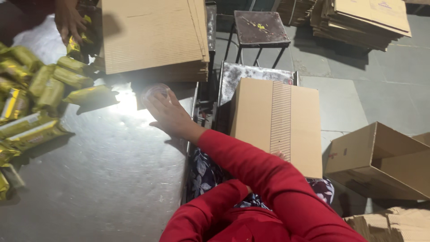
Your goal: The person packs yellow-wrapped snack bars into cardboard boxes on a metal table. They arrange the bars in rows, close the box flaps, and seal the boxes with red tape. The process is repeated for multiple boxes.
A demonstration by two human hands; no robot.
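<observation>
Tape roll (154,92), clear and round, lies on the steel desk (112,179) just below the stack of flat cardboard sheets (154,38). One hand (169,114) reaches across to it on a red sleeve (260,175), fingers (154,105) spread and resting against the roll's near edge, not closed around it; which hand this is I cannot tell for sure, but it seems the right. The other hand is mostly hidden behind the sleeve beside the closed carton (277,123), its grip unreadable. Left of the roll lie gold-green wrapped packets (53,85) in a heap. Beyond them, another person's hand (69,20) touches a packet. An open box (380,163) sits on the floor, right of the carton.
</observation>
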